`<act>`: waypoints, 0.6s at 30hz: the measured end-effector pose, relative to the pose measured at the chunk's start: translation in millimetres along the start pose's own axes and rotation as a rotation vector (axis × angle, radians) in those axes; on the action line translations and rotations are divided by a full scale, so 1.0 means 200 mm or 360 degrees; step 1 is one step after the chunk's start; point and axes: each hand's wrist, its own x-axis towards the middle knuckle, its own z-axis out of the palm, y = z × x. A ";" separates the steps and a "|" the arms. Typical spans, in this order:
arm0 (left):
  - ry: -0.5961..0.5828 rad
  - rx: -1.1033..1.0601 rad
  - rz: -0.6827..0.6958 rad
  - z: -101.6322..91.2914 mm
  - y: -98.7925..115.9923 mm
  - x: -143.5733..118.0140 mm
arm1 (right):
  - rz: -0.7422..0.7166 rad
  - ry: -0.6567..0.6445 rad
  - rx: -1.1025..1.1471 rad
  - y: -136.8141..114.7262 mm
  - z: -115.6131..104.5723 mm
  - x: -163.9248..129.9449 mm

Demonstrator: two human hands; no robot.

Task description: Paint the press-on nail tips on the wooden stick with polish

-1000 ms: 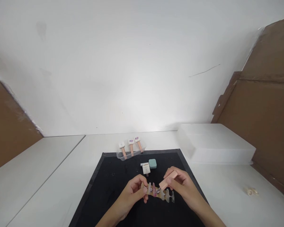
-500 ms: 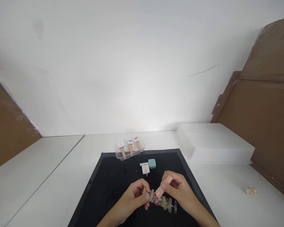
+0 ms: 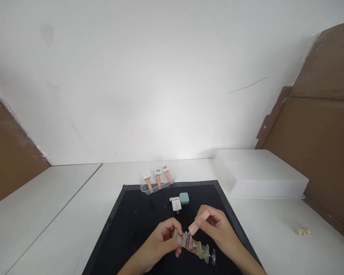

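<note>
White bench, black mat (image 3: 137,225) | my left hand (image 3: 163,238) pinches the nail-tip strip (image 3: 196,247) over the mat | my right hand (image 3: 215,229) grips a pink brush cap (image 3: 198,222) (tip touching one nail) | white bottle (image 3: 176,204) behind.

Labels on three bottle caps (image 3: 158,171), perhaps printed, too small to read.
</note>
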 end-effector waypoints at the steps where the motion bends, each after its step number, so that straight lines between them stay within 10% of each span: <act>1: -0.0001 -0.0003 -0.0006 0.00 0.00 0.00 | -0.0005 0.0010 -0.0003 -0.01 0.00 0.00; 18: 0.0023 0.0051 -0.0010 0.00 -0.01 0.00 | -0.0032 -0.0050 -0.0072 -0.01 0.01 -0.01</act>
